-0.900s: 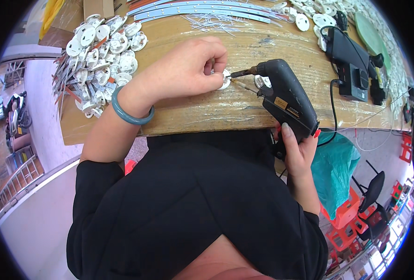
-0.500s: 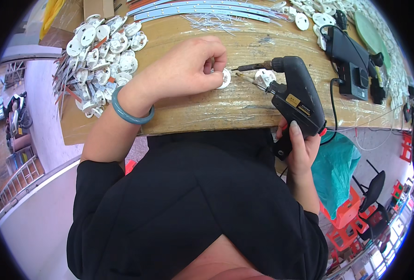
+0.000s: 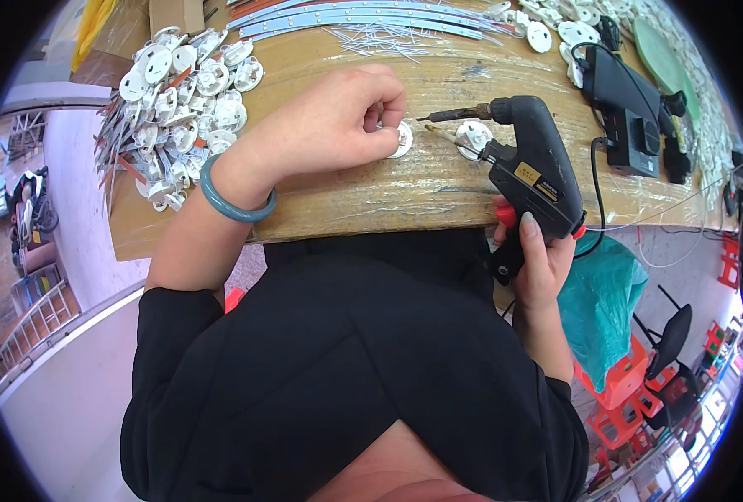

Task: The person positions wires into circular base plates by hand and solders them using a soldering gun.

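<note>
"On the bench, near the front edge, what's the L hand doing?"

"It's at a white round lamp-end disc. Thumb & fingers are curled in, gap narrow; fingertips hide the disc's L side, so can't tell if they grip it or a wire."

"And the R hand?"

"Wrapped round the handle of a blk soldering gun, approx. at the bench edge. Thumb's along the near side, red trigger by the fingers. Barrel points L, tip just R of the disc, w/ a small gap btwn."

"Anything under the gun?"

"2nd white disc, flat on the bench, R of the 1st. Feed tube crosses in front of its L edge; can't tell if they touch."

"Rest of the bench?"

"Far L: heap of white discs w/ wires. Top ctr: LED strips, loose white wires just below. Far R: blk boxy device w/ cable, green plate beyond."

"On the L wrist?"

"Blue-grey bangle."
</note>
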A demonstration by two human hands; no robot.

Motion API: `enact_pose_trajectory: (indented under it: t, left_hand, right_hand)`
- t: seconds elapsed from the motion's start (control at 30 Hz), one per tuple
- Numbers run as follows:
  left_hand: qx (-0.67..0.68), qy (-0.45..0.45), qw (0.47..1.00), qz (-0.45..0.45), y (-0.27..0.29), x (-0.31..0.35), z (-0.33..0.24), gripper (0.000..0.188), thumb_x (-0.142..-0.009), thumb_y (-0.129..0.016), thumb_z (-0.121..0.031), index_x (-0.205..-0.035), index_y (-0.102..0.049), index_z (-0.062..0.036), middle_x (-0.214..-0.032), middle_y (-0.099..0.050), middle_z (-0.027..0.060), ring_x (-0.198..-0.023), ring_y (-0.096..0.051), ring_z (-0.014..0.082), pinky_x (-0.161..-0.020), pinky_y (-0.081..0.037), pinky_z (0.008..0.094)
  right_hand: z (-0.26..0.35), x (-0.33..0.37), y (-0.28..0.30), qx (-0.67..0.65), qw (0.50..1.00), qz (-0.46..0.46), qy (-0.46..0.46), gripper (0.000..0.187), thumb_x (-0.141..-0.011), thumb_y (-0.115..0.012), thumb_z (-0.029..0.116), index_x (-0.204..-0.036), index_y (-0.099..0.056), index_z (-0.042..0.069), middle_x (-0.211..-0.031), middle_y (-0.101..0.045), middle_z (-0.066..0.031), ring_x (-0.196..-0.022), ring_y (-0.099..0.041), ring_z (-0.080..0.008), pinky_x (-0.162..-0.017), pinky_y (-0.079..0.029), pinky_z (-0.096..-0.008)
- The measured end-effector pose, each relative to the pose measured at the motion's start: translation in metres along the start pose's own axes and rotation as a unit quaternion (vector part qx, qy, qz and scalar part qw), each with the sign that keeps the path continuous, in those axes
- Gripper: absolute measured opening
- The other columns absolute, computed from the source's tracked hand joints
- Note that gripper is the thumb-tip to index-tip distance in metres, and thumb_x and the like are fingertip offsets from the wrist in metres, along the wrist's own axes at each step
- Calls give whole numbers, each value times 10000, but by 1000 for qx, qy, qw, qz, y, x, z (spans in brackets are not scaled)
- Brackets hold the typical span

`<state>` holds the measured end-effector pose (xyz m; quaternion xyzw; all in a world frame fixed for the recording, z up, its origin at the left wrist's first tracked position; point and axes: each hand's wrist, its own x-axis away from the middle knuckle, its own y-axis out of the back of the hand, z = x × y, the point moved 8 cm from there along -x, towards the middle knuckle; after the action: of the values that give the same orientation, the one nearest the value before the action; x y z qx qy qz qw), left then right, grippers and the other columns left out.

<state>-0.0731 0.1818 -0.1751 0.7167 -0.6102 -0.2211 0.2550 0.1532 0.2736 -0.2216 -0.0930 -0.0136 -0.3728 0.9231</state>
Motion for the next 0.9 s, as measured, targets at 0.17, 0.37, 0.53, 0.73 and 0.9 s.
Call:
enact_pose_trajectory:
  t: [0.17, 0.37, 0.53, 0.73, 0.9]
  left_hand:
    - [-6, 12, 1000, 15, 0, 2, -5, 167, -777, -664, -89, -883, -550, -28, -806, -509, 43, -676, -485, 121, -588, -428, 258]
    - [-66, -7, 998, 13, -13, 0, -15, 466, -756, -725, -44, -1195, -568, -58, -999, -524, 73, -693, -526, 131, -642, -484, 268]
    - [-94, -79, 992, -3, -46, -37, -29, 477, -809, -719, -188, -1234, -565, -36, -1042, -535, 118, -791, -602, 238, -750, -513, 360]
    - [-33, -69, 996, -43, -16, -94, -35, 404, -817, -753, -248, -1149, -635, -51, -960, -588, 103, -795, -598, 207, -690, -513, 337]
    - [-348, -179, 897, -206, -28, -161, -45, 408, -773, -734, -210, -1170, -660, -158, -1070, -622, 66, -1097, -558, 264, -917, -436, 427]
  right_hand:
    - [3, -2, 4, -42, 999, 3, 16, 357, -939, -566, 57, -1274, -517, -57, -1047, -673, -181, -752, -619, -154, -658, -515, -284]
    - [20, -21, 31, -138, 987, -50, 58, 337, -994, -489, 161, -1254, -507, -53, -1039, -648, -207, -672, -604, -189, -584, -506, -289]
    - [27, -38, 56, -184, 972, -78, 121, 366, -1020, -453, 225, -1261, -489, -49, -1066, -624, -203, -693, -575, -187, -587, -486, -301]
    - [23, -47, 71, -273, 949, -58, 149, 412, -1031, -438, 303, -1260, -483, -36, -1121, -600, -166, -727, -551, -172, -608, -454, -299]
    - [16, -46, 74, -288, 946, -30, 144, 453, -1033, -425, 346, -1273, -469, -36, -1154, -587, -147, -749, -538, -155, -628, -441, -299]
